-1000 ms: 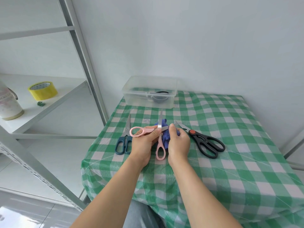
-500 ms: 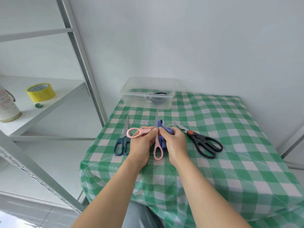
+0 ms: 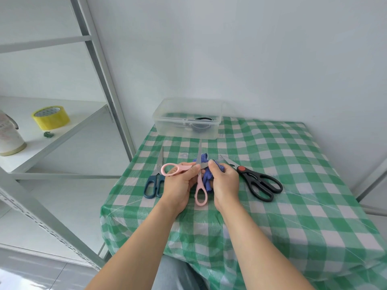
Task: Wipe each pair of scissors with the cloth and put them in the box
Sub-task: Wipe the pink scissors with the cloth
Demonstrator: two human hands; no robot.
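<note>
Pink scissors (image 3: 200,191) are up off the bench (image 3: 303,185), spread wide open in front of you. One loop sticks out left, the other hangs down toward you. One blade points up toward the box, the other runs right into the cloth.

Your left hand (image 3: 178,185) pinches the pink scissors by the shank near the pivot, fingers curled under. Your right hand (image 3: 225,183) is bunched round the blue cloth (image 3: 206,178), thumb on top where the right-pointing blade goes into the cloth. The cloth is crumpled between both hands and touches the scissors.

The clear plastic box (image 3: 167,126) sits at the far edge of the bench against the wall, lid off. Something dark-handled (image 3: 202,124) lies inside it, looks like scissors but it's blurred through the plastic.

Dark blue scissors (image 3: 155,181) lie closed on the bench just left of your left hand, tips pointing away from you. Black scissors with a red pivot (image 3: 259,183) lie just right of your right hand, tips pointing toward the cloth.

The bench has a green-and-white checked cover. On the metal shelf (image 3: 69,130) to the left are a yellow tape roll (image 3: 51,117) and a white jug (image 3: 8,137), cut off by the frame edge.
</note>
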